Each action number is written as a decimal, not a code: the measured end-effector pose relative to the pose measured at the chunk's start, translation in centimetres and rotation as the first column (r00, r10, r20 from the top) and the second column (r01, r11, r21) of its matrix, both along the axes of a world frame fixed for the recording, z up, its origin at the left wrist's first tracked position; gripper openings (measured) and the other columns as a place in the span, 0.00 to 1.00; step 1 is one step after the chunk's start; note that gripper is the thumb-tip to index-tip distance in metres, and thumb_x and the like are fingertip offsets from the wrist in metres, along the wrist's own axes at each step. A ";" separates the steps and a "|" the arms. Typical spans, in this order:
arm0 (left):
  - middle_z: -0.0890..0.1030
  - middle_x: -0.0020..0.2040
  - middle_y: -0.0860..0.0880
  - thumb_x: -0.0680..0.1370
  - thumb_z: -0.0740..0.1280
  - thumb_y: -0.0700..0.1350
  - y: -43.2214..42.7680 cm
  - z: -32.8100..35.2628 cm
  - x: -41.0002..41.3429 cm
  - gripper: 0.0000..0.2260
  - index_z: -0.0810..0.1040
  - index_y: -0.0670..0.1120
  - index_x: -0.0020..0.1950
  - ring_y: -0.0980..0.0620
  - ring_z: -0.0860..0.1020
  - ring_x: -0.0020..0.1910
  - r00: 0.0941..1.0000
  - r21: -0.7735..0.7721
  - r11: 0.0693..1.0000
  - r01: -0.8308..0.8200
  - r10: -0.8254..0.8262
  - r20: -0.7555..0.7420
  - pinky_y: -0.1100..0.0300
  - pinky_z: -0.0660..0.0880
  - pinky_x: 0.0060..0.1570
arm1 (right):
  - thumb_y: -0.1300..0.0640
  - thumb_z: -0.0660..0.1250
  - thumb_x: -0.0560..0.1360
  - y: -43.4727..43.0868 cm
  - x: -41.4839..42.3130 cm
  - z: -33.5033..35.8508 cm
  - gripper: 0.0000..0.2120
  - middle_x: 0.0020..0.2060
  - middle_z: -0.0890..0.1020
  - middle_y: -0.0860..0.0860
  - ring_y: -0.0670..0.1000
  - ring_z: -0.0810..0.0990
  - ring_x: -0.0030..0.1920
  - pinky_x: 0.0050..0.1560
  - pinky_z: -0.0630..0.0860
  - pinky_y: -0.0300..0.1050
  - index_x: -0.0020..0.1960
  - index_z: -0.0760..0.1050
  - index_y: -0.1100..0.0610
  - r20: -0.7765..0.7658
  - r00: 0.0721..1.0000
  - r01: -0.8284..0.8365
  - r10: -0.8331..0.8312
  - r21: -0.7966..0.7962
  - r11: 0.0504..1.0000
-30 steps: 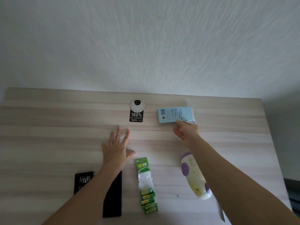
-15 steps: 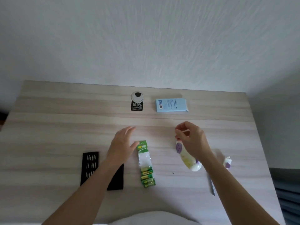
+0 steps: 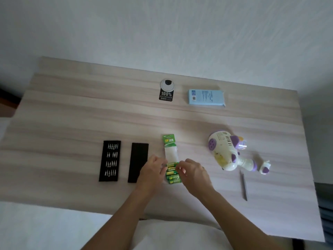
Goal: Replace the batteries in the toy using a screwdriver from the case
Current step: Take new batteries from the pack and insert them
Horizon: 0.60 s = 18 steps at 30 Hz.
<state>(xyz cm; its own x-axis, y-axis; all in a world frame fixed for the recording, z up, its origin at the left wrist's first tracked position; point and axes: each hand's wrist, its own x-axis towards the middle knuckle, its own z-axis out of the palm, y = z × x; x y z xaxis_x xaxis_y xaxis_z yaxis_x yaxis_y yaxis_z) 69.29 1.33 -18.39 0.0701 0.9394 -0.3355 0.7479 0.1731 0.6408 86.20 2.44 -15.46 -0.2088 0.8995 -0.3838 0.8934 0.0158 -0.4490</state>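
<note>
Batteries (image 3: 173, 179) are sitting in the near end of a green battery pack (image 3: 169, 141), which is lying lengthwise near the middle of the tabletop (image 3: 72, 114), and we are working on it with both hands. Our left hand (image 3: 153, 170) is curling its fingers against the pack's left edge and holding it. Our right hand (image 3: 193, 173) is pinching at the farthest battery in the row from the right side, so the fingertips of the two hands are almost meeting over the pack. The toy (image 3: 223, 152), white with purple parts, is lying on its side to the right of the pack, apart from both hands. A small white and purple piece (image 3: 264, 167) is lying just right of the toy, and a thin grey screwdriver (image 3: 243, 184) is resting on the tabletop nearer to us, untouched. Left of the pack, a black case tray (image 3: 110, 160) is holding rows of bits, and the plain black case lid (image 3: 138, 162) is lying just beside it, with our left hand overlapping its right edge. At the far side, a pale blue box (image 3: 206, 97) and a black "100%" tag (image 3: 166, 91) are lying side by side.
</note>
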 end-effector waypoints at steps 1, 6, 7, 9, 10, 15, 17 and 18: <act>0.74 0.52 0.50 0.80 0.67 0.42 0.0 -0.3 0.1 0.07 0.80 0.45 0.57 0.53 0.75 0.46 1.000 -0.003 1.000 -0.010 0.010 0.008 0.61 0.74 0.47 | 0.51 0.62 0.81 -0.1 -0.3 -0.4 0.10 0.49 0.80 0.50 0.58 0.80 0.45 0.43 0.77 0.50 0.55 0.80 0.50 0.025 1.000 0.015 -0.015 -0.004 1.000; 0.75 0.51 0.51 0.80 0.68 0.44 0.0 -0.8 0.5 0.08 0.81 0.46 0.58 0.53 0.77 0.47 0.999 0.013 1.000 -0.025 0.024 0.023 0.61 0.76 0.48 | 0.51 0.62 0.81 -0.4 -1.0 -2.0 0.09 0.51 0.78 0.49 0.60 0.81 0.46 0.44 0.79 0.53 0.57 0.79 0.48 0.109 0.994 -0.002 0.000 0.019 1.000; 0.75 0.52 0.50 0.80 0.68 0.45 0.0 -0.9 0.6 0.08 0.81 0.46 0.58 0.53 0.77 0.48 1.000 0.016 1.000 -0.023 0.023 0.020 0.61 0.76 0.48 | 0.51 0.63 0.81 -0.4 -1.1 -2.2 0.08 0.51 0.77 0.49 0.60 0.81 0.45 0.43 0.79 0.53 0.57 0.79 0.47 0.120 0.993 -0.023 0.020 0.024 0.999; 0.75 0.52 0.50 0.80 0.68 0.46 0.1 -0.9 0.8 0.09 0.81 0.46 0.58 0.54 0.76 0.47 1.000 0.034 0.999 -0.018 0.018 0.000 0.64 0.73 0.45 | 0.51 0.65 0.80 -0.2 -1.2 -2.5 0.06 0.50 0.76 0.48 0.59 0.81 0.42 0.40 0.79 0.52 0.56 0.79 0.47 0.149 0.986 -0.078 0.071 0.038 0.996; 0.75 0.51 0.50 0.80 0.67 0.46 0.2 -1.0 0.9 0.09 0.81 0.46 0.58 0.54 0.76 0.46 1.000 0.044 0.999 -0.013 0.014 -0.015 0.64 0.72 0.44 | 0.52 0.67 0.79 -0.1 -1.2 -2.6 0.06 0.49 0.76 0.48 0.59 0.81 0.40 0.38 0.78 0.50 0.55 0.79 0.47 0.172 0.980 -0.114 0.103 0.057 0.992; 0.77 0.50 0.48 0.80 0.68 0.46 0.8 -1.2 1.1 0.07 0.81 0.44 0.54 0.50 0.78 0.43 0.992 0.139 0.986 0.087 -0.073 -0.107 0.58 0.78 0.41 | 0.53 0.81 0.66 0.5 -1.1 -2.7 0.12 0.40 0.76 0.46 0.51 0.78 0.27 0.25 0.64 0.41 0.45 0.80 0.48 0.365 0.885 -0.323 0.289 0.036 0.946; 0.78 0.50 0.48 0.80 0.67 0.46 1.3 -1.5 1.0 0.07 0.81 0.44 0.54 0.48 0.79 0.43 0.979 0.151 0.977 0.153 -0.129 -0.157 0.55 0.79 0.40 | 0.53 0.83 0.61 1.0 -0.9 -2.9 0.14 0.36 0.75 0.45 0.49 0.74 0.22 0.21 0.60 0.39 0.40 0.79 0.49 0.396 0.859 -0.378 0.323 0.068 0.923; 0.78 0.49 0.47 0.80 0.67 0.46 1.6 -1.7 1.0 0.07 0.81 0.43 0.53 0.46 0.79 0.43 0.970 0.147 0.971 0.188 -0.160 -0.182 0.54 0.79 0.40 | 0.54 0.83 0.61 1.3 -0.8 -2.9 0.14 0.35 0.74 0.45 0.48 0.73 0.22 0.20 0.60 0.39 0.38 0.78 0.49 0.408 0.851 -0.398 0.331 0.089 0.913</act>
